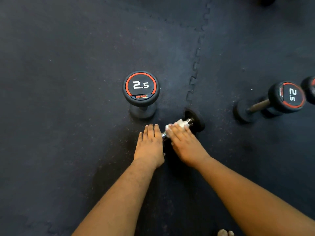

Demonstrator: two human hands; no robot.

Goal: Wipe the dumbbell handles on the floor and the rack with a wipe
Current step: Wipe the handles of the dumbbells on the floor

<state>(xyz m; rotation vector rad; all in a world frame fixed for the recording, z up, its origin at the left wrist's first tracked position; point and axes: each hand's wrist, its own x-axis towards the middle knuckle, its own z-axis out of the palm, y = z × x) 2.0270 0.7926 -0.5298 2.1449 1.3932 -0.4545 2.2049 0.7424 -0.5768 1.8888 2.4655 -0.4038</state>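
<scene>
Right now the wiping looks to be in its early or middle part, though nothing in view proves which handles are already clean. One dumbbell lies on the floor close in front of the person, and its chrome handle is being worked: the right hand lies over the bar with fingers fairly straight, pressing a white wipe onto it, the wipe showing beyond the fingertips toward the far head. The left hand lies flat with straight fingers just beside the near end of the same bar, likely steadying the near head, which is hidden beneath the two hands; it grips nothing that I can see. By my judgement this handle is mid-wipe, and the others remain to be done or checked. Counting dumbbells: four at least. One under the hands; one upright dumbbell marked 2.5 just beyond the left hand; one tilted dumbbell, also 2.5, well off to the right; and a cut-off head at the right edge touching or just behind it. One wipe, two hands. No rack shows, so that part is presumably still to come.
</scene>
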